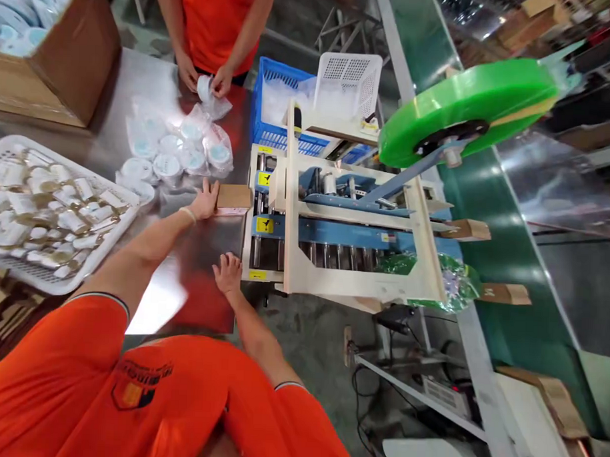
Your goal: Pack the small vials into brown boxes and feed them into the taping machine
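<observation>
My left hand (204, 201) rests on the metal table against the near-left end of a small brown cardboard box (235, 197). Its fingers are stretched out and touch the box without wrapping round it. The other end of the box meets the roller entry of a box-taping machine (355, 233). Lower down, my right hand (228, 274) lies at the table's edge beside the machine frame, fingers spread and holding nothing. Bagged round white items (170, 165) lie in a group just beyond my left hand.
A white basket (91, 264) of small bottles stands at left, below a large carton (83, 61). Opposite, a co-worker's hands (210, 82) hold a bagged item. A blue crate (258, 107) stands behind the machine. Its green tape roll (470, 94) overhangs a green conveyor (522, 309) carrying boxes.
</observation>
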Available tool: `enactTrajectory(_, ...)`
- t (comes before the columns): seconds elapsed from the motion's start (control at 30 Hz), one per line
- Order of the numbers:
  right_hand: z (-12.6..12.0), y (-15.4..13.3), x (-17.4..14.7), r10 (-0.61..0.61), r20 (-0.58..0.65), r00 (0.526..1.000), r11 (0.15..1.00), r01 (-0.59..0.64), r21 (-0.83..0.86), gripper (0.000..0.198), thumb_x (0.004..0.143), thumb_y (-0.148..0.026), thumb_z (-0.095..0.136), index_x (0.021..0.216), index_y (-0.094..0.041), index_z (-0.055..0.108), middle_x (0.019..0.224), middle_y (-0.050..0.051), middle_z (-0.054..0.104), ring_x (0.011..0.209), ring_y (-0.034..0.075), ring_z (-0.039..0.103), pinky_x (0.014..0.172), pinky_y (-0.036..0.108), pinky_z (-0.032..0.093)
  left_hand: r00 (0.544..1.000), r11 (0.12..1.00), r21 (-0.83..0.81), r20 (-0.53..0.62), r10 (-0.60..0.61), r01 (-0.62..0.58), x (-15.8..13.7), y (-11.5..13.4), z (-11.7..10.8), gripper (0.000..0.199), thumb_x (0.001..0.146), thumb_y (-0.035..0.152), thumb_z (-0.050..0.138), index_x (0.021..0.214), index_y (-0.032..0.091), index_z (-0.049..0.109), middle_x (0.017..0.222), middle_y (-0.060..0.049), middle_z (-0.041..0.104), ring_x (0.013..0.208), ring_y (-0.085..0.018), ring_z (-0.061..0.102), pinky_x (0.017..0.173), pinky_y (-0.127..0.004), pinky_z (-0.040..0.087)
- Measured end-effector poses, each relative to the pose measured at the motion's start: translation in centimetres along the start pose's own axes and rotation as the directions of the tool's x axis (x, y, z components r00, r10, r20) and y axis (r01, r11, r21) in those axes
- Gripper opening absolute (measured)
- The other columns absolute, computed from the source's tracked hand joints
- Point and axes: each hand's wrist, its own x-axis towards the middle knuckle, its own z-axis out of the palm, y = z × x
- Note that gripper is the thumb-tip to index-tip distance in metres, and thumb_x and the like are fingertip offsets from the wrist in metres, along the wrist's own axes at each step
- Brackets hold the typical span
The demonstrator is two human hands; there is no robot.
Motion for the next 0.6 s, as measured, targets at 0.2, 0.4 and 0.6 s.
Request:
enactTrajectory(0.2, 1.5, 1.0, -0.1, -0.042, -0.059, 0.997, 0.999, 0.040, -0.032, 0.043, 0.106, -0.042, 0.071, 0.142, -0.019, 0.071, 0.146, 0.019, 0.065, 0.127, 0.032, 0.059, 0.109, 0.049, 0.049, 0.987, 0.954, -0.277, 0.068, 0.142, -0.118, 7.1, 10.5, 4.5, 0.132, 0.079, 0.025, 0.096, 0.180, 0.009, 0.014, 0.173, -0.044, 0.027, 0.151, -0.056, 0.051, 0.120, -0.068, 0.046)
enactTrajectory(0.4, 0.5, 1.6, -0.1, -0.037, -0.041, 0.998, 0.998, 0.039, 0.042, 0.038, 0.106, -0.037, 0.065, 0.140, -0.019, 0.070, 0.146, 0.021, 0.063, 0.129, 0.034, 0.058, 0.111, 0.053, 0.048, 0.953, 0.681, -0.678, -0.102, 0.285, -0.276, -2.9, 7.8, 6.5, 0.094, 0.105, 0.029, 0.056, 0.182, 0.017, 0.003, 0.175, -0.029, 0.037, 0.123, -0.025, 0.073, 0.112, -0.046, 0.058)
enactTrajectory(0.6, -2.0, 0.1, 2.4, 0.002, -0.112, 0.994, 0.982, 0.019, 0.185, 0.032, 0.107, -0.031, 0.051, 0.124, -0.012, 0.071, 0.121, 0.023, 0.070, 0.118, 0.034, 0.066, 0.105, 0.053, 0.054, 0.920, 0.896, -0.422, -0.389, -0.041, -0.139, -25.3, -4.3, 2.6, 0.068, 0.105, 0.028, 0.047, 0.171, 0.016, 0.038, 0.159, -0.021, 0.057, 0.146, -0.033, 0.056, 0.129, -0.054, 0.046)
